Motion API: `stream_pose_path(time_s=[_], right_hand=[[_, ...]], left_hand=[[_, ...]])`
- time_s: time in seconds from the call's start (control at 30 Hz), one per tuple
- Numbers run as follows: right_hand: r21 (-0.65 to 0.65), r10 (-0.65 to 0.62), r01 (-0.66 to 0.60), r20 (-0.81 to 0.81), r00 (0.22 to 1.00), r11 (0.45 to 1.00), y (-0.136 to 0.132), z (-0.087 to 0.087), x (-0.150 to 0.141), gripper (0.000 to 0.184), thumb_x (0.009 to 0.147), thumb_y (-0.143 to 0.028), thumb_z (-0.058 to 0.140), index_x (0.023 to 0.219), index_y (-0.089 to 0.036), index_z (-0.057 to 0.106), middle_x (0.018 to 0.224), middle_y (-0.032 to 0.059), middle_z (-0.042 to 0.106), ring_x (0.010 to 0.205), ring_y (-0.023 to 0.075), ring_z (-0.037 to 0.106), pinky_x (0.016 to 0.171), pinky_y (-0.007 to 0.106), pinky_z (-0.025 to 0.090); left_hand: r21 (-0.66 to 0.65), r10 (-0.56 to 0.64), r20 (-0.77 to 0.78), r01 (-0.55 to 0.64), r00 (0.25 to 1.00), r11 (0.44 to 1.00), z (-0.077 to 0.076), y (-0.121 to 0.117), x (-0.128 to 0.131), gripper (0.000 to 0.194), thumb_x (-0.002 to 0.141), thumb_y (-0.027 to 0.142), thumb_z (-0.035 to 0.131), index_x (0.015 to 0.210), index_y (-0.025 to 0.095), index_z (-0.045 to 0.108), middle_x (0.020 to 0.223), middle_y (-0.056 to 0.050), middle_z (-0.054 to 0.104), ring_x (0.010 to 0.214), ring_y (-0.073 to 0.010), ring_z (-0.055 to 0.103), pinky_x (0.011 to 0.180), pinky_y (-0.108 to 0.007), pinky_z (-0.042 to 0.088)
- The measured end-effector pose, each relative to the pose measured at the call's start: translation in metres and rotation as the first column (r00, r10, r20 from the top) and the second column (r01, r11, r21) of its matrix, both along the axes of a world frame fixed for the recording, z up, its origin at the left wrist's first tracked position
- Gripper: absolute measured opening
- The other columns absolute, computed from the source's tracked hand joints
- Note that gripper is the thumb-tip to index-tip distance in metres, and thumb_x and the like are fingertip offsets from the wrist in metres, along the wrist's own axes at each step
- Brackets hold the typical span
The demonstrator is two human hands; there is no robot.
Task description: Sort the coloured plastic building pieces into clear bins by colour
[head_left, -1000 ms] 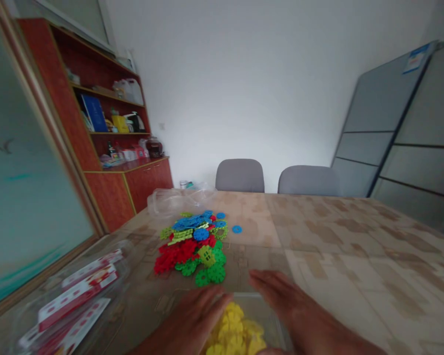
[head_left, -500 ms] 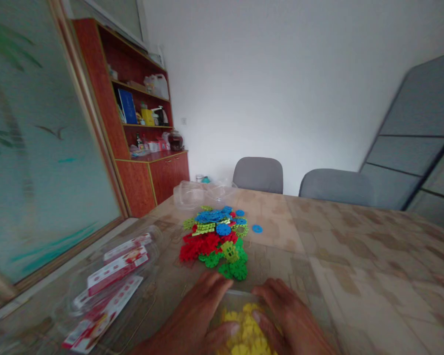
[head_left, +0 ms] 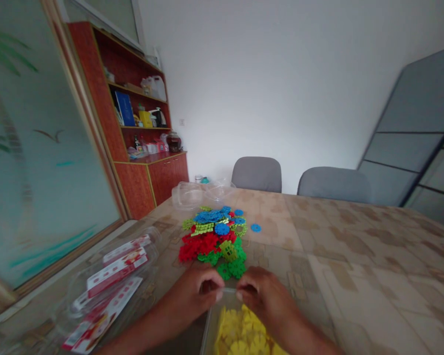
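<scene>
At the near edge of the table stands a clear plastic box (head_left: 207, 328), partly cut off by the frame. Several yellow snowflake-shaped plastic pieces (head_left: 240, 328) lie in it. My left hand (head_left: 203, 288) is closed, thumb and fingers pinched at the box's far left corner. Opposite it, my right hand (head_left: 262, 293) pinches the far rim near the right corner, its forearm covering part of the box's right side. Just beyond my fingers is a pile of connecting pieces: green ones (head_left: 238, 268) nearest, then red ones (head_left: 203, 245), yellow-green ones and blue ones (head_left: 209, 216).
Clear plastic packages with red and white labels (head_left: 117, 271) lie on the left. Empty clear containers (head_left: 187, 195) stand at the far table edge. A lone blue disc (head_left: 256, 228) lies right of the pile. Two grey chairs (head_left: 257, 173) stand behind the patterned table (head_left: 355, 246).
My hands have drawn back from over the yellow pieces to the box's far rim. Their fingers, spread before, are now pinched. More of the box shows. The pile has stayed put.
</scene>
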State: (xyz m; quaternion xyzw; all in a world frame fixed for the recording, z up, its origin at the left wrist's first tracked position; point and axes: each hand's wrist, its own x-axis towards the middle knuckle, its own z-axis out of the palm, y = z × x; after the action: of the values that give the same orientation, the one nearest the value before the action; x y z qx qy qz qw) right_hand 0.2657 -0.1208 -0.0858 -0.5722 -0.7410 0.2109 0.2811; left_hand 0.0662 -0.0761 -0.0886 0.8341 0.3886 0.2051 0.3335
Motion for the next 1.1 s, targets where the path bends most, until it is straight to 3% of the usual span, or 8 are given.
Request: stream_pose_path(time_s=[0.1, 0.17, 0.43, 0.63, 0.83, 0.97, 1.1], right_hand=[[-0.014, -0.016, 0.016, -0.035, 0.999, 1.0, -0.002, -0.001, 0.001, 0.013, 0.074, -0.005, 0.065, 0.074, -0.017, 0.071, 0.074, 0.0017, 0.065, 0.071, 0.0141, 0.059, 0.062, 0.022, 0.037], [-0.005, -0.013, 0.013, -0.055, 0.998, 1.0, -0.003, -0.002, 0.001, 0.013, 0.073, -0.005, 0.066, 0.073, -0.017, 0.071, 0.073, 0.0013, 0.064, 0.071, 0.0142, 0.059, 0.062, 0.022, 0.037], [0.139, 0.041, -0.022, -0.132, 0.99, 0.99, -0.002, -0.004, 0.001, 0.017, 0.071, -0.001, 0.067, 0.066, -0.017, 0.068, 0.068, 0.0, 0.06, 0.071, 0.0144, 0.057, 0.063, 0.023, 0.038], [0.211, 0.076, -0.043, -0.154, 0.985, 0.976, -0.005, -0.002, 0.0, 0.018, 0.07, -0.001, 0.067, 0.065, -0.018, 0.067, 0.067, -0.0004, 0.06, 0.073, 0.0153, 0.057, 0.064, 0.024, 0.038], [0.045, 0.019, -0.013, -0.15, 0.988, 0.999, -0.002, 0.001, 0.0, 0.018, 0.067, 0.001, 0.065, 0.068, -0.017, 0.067, 0.07, -0.0008, 0.06, 0.069, 0.0126, 0.056, 0.061, 0.021, 0.037], [-0.085, 0.093, -0.112, -0.198, 0.976, 0.99, 0.002, 0.006, 0.008, 0.019, 0.067, 0.001, 0.061, 0.071, -0.016, 0.068, 0.066, -0.0023, 0.061, 0.061, 0.0098, 0.053, 0.055, 0.019, 0.035], [-0.075, 0.124, -0.142, -0.204, 0.971, 0.987, 0.001, 0.007, 0.018, 0.025, 0.066, 0.004, 0.056, 0.074, -0.016, 0.068, 0.066, -0.003, 0.062, 0.061, 0.0095, 0.053, 0.055, 0.018, 0.035]], left_hand=[[-0.23, -0.034, 0.095, 0.055, 0.995, 0.972, 0.0, 0.01, -0.006, 0.017, 0.073, 0.029, 0.059, 0.082, 0.016, 0.065, 0.07, 0.002, 0.057, 0.065, -0.0135, 0.051, 0.06, -0.021, 0.037], [-0.294, -0.034, 0.152, 0.078, 0.988, 0.953, -0.001, 0.012, -0.008, 0.02, 0.071, 0.031, 0.062, 0.083, 0.015, 0.064, 0.07, 0.003, 0.056, 0.065, -0.0131, 0.05, 0.06, -0.021, 0.036], [-0.208, -0.009, 0.185, 0.048, 0.983, 0.977, 0.002, 0.004, -0.005, 0.012, 0.07, 0.025, 0.063, 0.076, 0.014, 0.062, 0.069, 0.003, 0.054, 0.063, -0.0119, 0.046, 0.056, -0.021, 0.033], [-0.193, -0.035, 0.208, 0.077, 0.977, 0.978, 0.004, 0.003, -0.007, 0.016, 0.071, 0.03, 0.065, 0.074, 0.015, 0.062, 0.068, 0.003, 0.053, 0.062, -0.0119, 0.045, 0.055, -0.021, 0.032], [-0.466, 0.016, 0.307, 0.136, 0.952, 0.874, 0.001, 0.009, -0.005, 0.028, 0.062, 0.037, 0.069, 0.076, 0.015, 0.058, 0.067, 0.004, 0.05, 0.061, -0.0112, 0.041, 0.057, -0.021, 0.03], [-0.433, 0.012, 0.323, 0.137, 0.946, 0.891, 0.003, 0.005, -0.004, 0.025, 0.064, 0.035, 0.067, 0.076, 0.016, 0.056, 0.068, 0.004, 0.049, 0.063, -0.0113, 0.04, 0.058, -0.021, 0.03], [-0.399, 0.015, 0.312, 0.117, 0.95, 0.909, 0.004, 0.004, -0.003, 0.024, 0.065, 0.036, 0.064, 0.075, 0.016, 0.054, 0.066, 0.005, 0.046, 0.06, -0.0107, 0.038, 0.057, -0.022, 0.029]])
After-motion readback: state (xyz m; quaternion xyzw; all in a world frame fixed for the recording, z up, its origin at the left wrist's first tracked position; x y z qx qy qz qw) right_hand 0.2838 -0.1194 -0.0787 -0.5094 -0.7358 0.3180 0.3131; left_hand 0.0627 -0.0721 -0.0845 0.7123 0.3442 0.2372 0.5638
